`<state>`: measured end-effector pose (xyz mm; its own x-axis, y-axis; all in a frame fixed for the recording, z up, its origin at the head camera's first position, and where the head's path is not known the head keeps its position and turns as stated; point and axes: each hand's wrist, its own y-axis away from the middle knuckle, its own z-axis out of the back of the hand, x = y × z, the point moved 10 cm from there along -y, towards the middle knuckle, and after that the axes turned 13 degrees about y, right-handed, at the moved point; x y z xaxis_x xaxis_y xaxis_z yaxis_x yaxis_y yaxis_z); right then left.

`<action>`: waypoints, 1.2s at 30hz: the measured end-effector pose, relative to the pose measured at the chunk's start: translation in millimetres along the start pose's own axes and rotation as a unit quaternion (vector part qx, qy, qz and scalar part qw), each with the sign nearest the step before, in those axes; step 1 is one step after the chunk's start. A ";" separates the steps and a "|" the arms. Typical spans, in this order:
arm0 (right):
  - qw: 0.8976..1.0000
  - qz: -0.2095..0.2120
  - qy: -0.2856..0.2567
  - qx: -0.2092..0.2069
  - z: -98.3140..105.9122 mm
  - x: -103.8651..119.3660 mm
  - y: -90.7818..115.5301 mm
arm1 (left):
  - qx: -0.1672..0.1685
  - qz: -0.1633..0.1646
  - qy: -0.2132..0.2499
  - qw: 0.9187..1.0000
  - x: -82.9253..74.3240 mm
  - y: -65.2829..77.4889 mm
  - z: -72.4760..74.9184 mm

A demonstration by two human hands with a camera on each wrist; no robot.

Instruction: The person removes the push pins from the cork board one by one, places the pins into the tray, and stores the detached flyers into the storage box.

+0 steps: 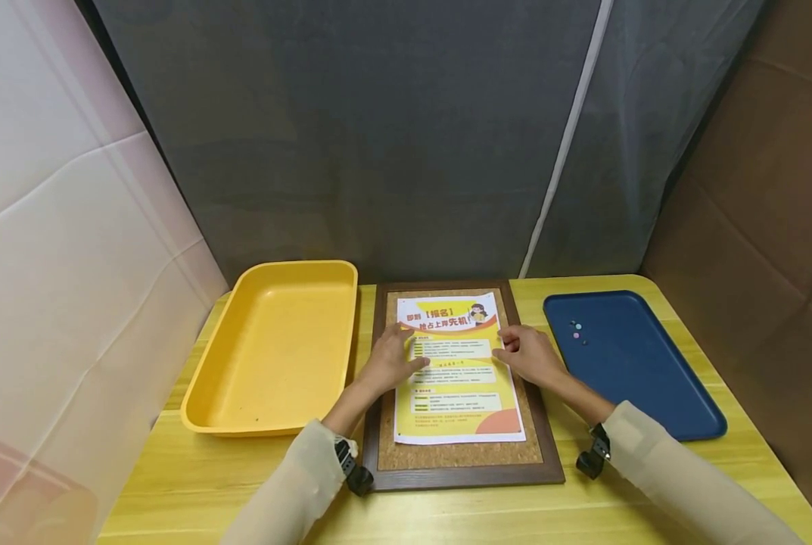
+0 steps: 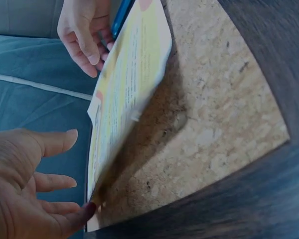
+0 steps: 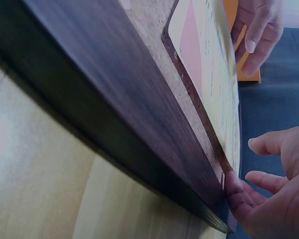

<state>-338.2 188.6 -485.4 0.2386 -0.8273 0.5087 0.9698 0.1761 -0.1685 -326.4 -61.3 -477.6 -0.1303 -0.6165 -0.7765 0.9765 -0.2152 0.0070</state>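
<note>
A yellow printed poster [image 1: 455,401] lies on a cork board [image 1: 460,455] with a dark brown wooden frame [image 1: 470,477]. My left hand [image 1: 388,362] is at the poster's left edge, fingers spread; in the left wrist view a fingertip touches that edge and the thumb stands apart. On the opposite side my right hand [image 1: 530,354] touches the right edge with its lower fingers, thumb and index finger apart. The wrist views show the poster's side edges raised off the cork [image 2: 229,99]. Small dark dots mark some poster corners; what they are is too small to tell.
A deep yellow tray [image 1: 279,348] stands to the left of the board. To the right lies a shallow blue tray [image 1: 640,367] holding several tiny round pieces [image 1: 577,335]. All rest on a wood-grain table [image 1: 208,484], with hanging cloth [image 1: 351,136] behind and at both sides.
</note>
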 end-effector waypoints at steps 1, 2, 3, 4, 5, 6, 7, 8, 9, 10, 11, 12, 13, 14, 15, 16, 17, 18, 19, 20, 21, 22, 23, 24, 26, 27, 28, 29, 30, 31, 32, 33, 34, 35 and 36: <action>1.000 -0.002 0.001 -0.002 -0.3 -0.4 0.0 | -0.006 -0.003 0.002 1.000 0.3 -0.1 1.1; 1.000 -0.003 0.001 -0.004 -0.4 -0.5 0.2 | -0.012 -0.006 0.003 1.000 0.4 -0.2 2.1; 1.000 -0.003 -0.001 -0.005 -0.5 -0.5 0.4 | -0.018 -0.010 0.004 1.000 0.2 -0.4 3.3; 1.000 -0.003 -0.002 -0.008 -0.7 -0.6 0.5 | -0.024 -0.015 0.005 1.000 -0.2 -0.5 4.7; 1.000 -0.002 -0.002 -0.009 -0.8 -0.9 0.7 | -0.029 -0.020 0.003 0.999 -0.5 -0.5 5.8; 1.000 -0.002 -0.003 -0.011 -0.8 -1.0 0.9 | -0.034 -0.024 0.001 0.999 -0.8 -0.5 7.0; 1.000 -0.002 -0.003 -0.013 -0.8 -1.2 1.0 | -0.039 -0.027 0.001 0.999 -1.0 -0.5 7.9; 1.000 -0.002 -0.005 -0.014 -0.9 -1.3 1.0 | -0.043 -0.031 0.001 0.999 -1.6 -0.7 8.8; 1.000 -0.002 -0.007 -0.016 -1.1 -1.3 0.9 | -0.046 -0.034 0.001 0.998 -1.9 -0.8 9.5; 1.000 -0.002 -0.009 -0.016 -1.2 -1.2 0.8 | -0.047 -0.036 -0.001 0.998 -2.0 -0.8 10.0; 1.000 -0.001 -0.010 -0.015 -1.7 -1.0 0.6 | -0.047 -0.035 -0.001 0.998 -1.9 -0.8 10.0; 1.000 -0.001 -0.011 -0.015 -2.2 -0.8 0.3 | -0.046 -0.034 0.000 0.998 -1.5 -0.7 9.9; 1.000 -0.001 -0.013 -0.013 -2.7 -0.5 -0.1 | -0.046 -0.035 0.001 0.998 -1.5 -0.8 9.7; 1.000 -0.001 -0.014 -0.012 -3.2 -0.2 -0.3 | -0.044 -0.036 0.001 0.998 -1.4 -0.8 9.2; 1.000 -0.001 -0.016 -0.011 -3.6 0.1 -0.6 | -0.043 -0.038 0.000 0.998 -1.4 -0.7 8.8; 1.000 -0.001 -0.015 -0.010 -4.1 0.3 -0.8 | -0.041 -0.040 0.002 0.998 -1.4 -0.7 8.6; 1.000 -0.001 -0.015 -0.009 -4.5 0.2 -1.0 | -0.040 -0.044 0.003 0.998 -1.9 -0.7 8.3; 1.000 -0.003 -0.016 -0.009 -4.4 0.2 -1.2 | -0.041 -0.051 0.003 0.998 -2.9 -0.7 8.5; 1.000 -0.004 -0.015 -0.009 -4.2 0.3 -1.4 | -0.040 -0.057 0.005 0.998 -3.7 -0.8 8.5; 1.000 -0.004 -0.014 -0.010 -4.3 0.4 -1.7 | -0.039 -0.063 0.008 0.997 -4.6 -0.7 8.7; 1.000 -0.005 -0.015 -0.009 -4.1 0.6 -2.0 | -0.039 -0.068 0.012 0.997 -5.5 -0.4 9.1; 1.000 -0.006 -0.016 -0.009 -3.7 0.8 -2.2 | -0.038 -0.073 0.015 0.996 -6.5 -0.2 9.5; 1.000 -0.007 -0.016 -0.008 -3.2 1.1 -2.5 | -0.037 -0.080 0.017 0.996 -7.6 -0.1 9.8; 1.000 -0.007 -0.018 -0.008 -2.8 1.7 -2.8 | -0.035 -0.082 0.020 0.996 -8.1 -0.1 10.0; 1.000 -0.008 -0.022 -0.007 -1.7 3.2 -3.3 | -0.031 -0.083 0.022 0.996 -9.2 0.3 10.8; 1.000 -0.007 -0.024 -0.007 -0.9 4.4 -3.5 | -0.029 -0.082 0.023 0.996 -9.5 0.5 11.6; 1.000 -0.006 -0.026 -0.008 0.0 5.4 -3.7 | -0.027 -0.080 0.024 0.996 -10.1 0.7 12.4; 1.000 -0.005 -0.028 -0.008 1.0 6.8 -4.0 | -0.026 -0.078 0.023 0.996 -10.6 0.6 13.3; 1.000 -0.003 -0.030 -0.008 2.1 8.4 -4.2 | -0.024 -0.077 0.022 0.997 -11.3 0.7 14.2; 0.999 -0.001 -0.032 -0.008 3.2 10.0 -4.6 | -0.024 -0.076 0.020 0.997 -12.4 1.0 15.6; 0.999 0.001 -0.033 -0.008 4.6 11.7 -5.1 | -0.023 -0.074 0.019 0.997 -13.1 1.3 17.0; 0.999 0.003 -0.033 -0.009 5.9 13.6 -5.5 | -0.023 -0.072 0.019 0.997 -13.9 1.3 18.3; 0.999 0.004 -0.035 -0.009 7.1 15.5 -6.0 | -0.022 -0.072 0.018 0.997 -15.0 1.5 19.8; 0.999 0.008 -0.035 -0.009 8.5 17.9 -6.5 | -0.021 -0.070 0.017 0.997 -15.4 1.4 21.0; 0.999 0.010 -0.036 -0.009 10.0 20.2 -7.1 | -0.020 -0.067 0.018 0.997 -15.7 1.6 22.4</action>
<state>-339.8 175.9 -465.5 0.2623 -0.7828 0.5643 0.9637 0.1828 -0.1944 -326.7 -69.0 -451.3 -0.2548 -0.5569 -0.7905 0.9569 -0.2630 -0.1232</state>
